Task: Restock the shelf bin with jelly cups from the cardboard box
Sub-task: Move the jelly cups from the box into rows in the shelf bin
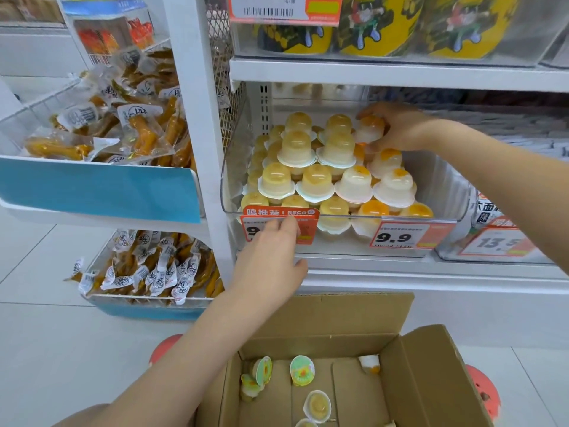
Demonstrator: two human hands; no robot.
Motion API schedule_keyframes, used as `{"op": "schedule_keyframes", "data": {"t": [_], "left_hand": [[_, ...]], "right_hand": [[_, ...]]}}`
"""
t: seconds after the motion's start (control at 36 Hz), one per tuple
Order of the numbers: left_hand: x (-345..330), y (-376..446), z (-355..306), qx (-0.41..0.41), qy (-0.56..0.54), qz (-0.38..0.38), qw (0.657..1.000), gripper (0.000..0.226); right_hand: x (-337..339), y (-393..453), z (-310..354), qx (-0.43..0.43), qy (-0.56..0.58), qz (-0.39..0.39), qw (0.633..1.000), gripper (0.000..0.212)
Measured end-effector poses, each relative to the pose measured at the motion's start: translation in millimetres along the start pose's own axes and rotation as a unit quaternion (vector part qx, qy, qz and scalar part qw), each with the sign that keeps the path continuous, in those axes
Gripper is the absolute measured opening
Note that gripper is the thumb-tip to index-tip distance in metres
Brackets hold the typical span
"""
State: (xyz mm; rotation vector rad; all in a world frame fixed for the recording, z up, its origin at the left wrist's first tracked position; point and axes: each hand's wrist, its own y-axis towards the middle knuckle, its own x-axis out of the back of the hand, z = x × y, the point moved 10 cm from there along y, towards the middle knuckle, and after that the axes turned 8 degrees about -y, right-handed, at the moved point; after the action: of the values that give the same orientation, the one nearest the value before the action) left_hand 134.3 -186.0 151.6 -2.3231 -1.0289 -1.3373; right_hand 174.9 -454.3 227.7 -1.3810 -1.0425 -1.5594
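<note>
My right hand is inside the clear shelf bin, at the back right of the stack. Its grip is closed around 1 jelly cup, white body with an orange top, dome up, fingers over the top and thumb below. That cup sits at the top row, beside the 2 pale yellow cups of the upper tier.

My left hand is in front of the bin, grip released, fingers straight and holding nothing. Fingertips overlap the red price tag on the bin's front left edge; can't tell if they actually touch it.

Stacked cups fill the bin in tiers, domes up: pale yellow ones on the left, white-and-orange ones on the right. A second tag reading 9.9 hangs on the front right.

Cardboard box is open below the shelf, flaps up. A few loose cups lie on its bottom, most on their sides with green-printed lids showing.

Left of the bin: 2 wire baskets of vacuum-packed snacks. Shelf above holds yellow tubs.
</note>
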Motion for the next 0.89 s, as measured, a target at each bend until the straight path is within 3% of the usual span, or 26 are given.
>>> {"op": "schedule_keyframes", "data": {"t": [0.19,0.39,0.5,0.58,0.69,0.81,0.89], "left_hand": [[0,-1,3,-0.023,0.015,-0.005,1.0,0.033],[-11,-15,15,-0.032,0.025,0.024,0.999,0.029],[-48,-38,24,-0.02,0.001,0.056,0.998,0.024],[-103,-69,46,0.013,-0.022,0.14,0.99,0.022],[-181,-116,67,-0.009,0.055,0.277,0.959,0.029],[-259,-159,75,-0.019,0.04,0.377,0.925,0.028],[-311,-184,73,-0.015,0.012,0.437,0.899,0.031]], "right_hand": [[8,-15,-8,-0.03,0.076,-0.03,0.996,0.083],[36,-127,1,0.005,0.148,-0.229,0.962,0.039],[7,-204,17,0.025,0.193,-0.252,0.948,0.023],[-55,-245,31,0.036,0.208,-0.163,0.964,0.019],[-178,-284,37,0.045,0.165,0.09,0.981,0.019],[-289,-329,26,0.047,0.082,0.318,0.943,0.032],[-341,-350,22,0.057,0.016,0.402,0.914,0.038]]}}
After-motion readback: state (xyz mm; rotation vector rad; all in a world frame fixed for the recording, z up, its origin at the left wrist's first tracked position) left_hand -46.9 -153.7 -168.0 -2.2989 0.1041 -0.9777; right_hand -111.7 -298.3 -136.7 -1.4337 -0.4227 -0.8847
